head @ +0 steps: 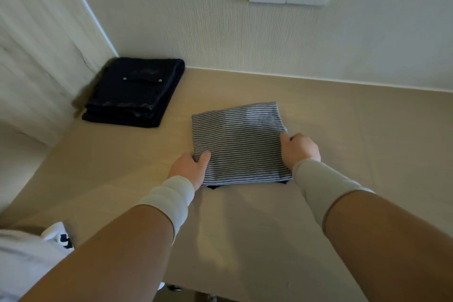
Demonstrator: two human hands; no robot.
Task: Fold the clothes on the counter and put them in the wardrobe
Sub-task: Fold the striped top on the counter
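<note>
A striped shirt [239,142], white with thin dark lines, lies folded into a flat rectangle in the middle of the beige desk [269,228]. Dark navy trousers [134,92], folded into a thick stack, sit in the far left corner against the wall.

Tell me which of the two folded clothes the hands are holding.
The striped garment mid-counter: left hand and right hand grip its sides. The dark garment lies untouched in the corner.

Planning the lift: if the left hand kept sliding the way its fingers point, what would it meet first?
The left hand points right, under the striped shirt, whose edge it already grips. Going on, it would probably meet the right hand at the opposite edge; depth is unclear.
</note>
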